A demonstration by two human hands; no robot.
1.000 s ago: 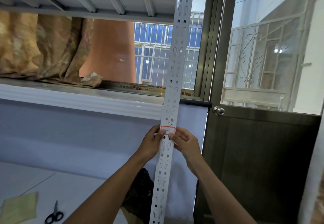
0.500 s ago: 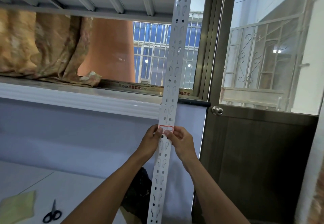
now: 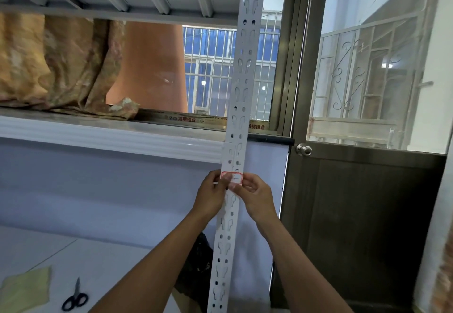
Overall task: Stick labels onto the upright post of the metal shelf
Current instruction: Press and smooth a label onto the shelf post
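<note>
I am at the pressing-down step: one label [image 3: 234, 178] is already against the front face of the post [image 3: 242, 80], and both of my grips are on it. It sits just below the middle of the frame, a little under the white ledge [image 3: 110, 138] that runs in from the left.

My left grip [image 3: 210, 197] has its thumb laid on the left part of the label, and its fingers are curled round the post's left edge, so label and metal are pinched together. My right grip [image 3: 257, 197] comes in from the right with its fingers curled, thumb and forefinger nipping the label's lower right end. Whether that end is stuck down or lifted, I cannot tell.

The label is a small white rectangle with a red border. Its printed face is towards me and its long axis runs left to right, straight across the post. The post's own long axis runs from the bottom centre of the frame up to the top, leaning slightly right as it climbs. The label spans almost the full width of the post and covers some of its slots.

I judge the next move to be a firm rub from the held left side out to the right end, keeping the red border square to the post's edges, so no corner lifts over a slot. After that I would need a fresh label, and I see no supply of them here. The scissors [image 3: 74, 298] and a yellowish sheet [image 3: 24, 288] lie at lower left, well apart from my grips.
</note>
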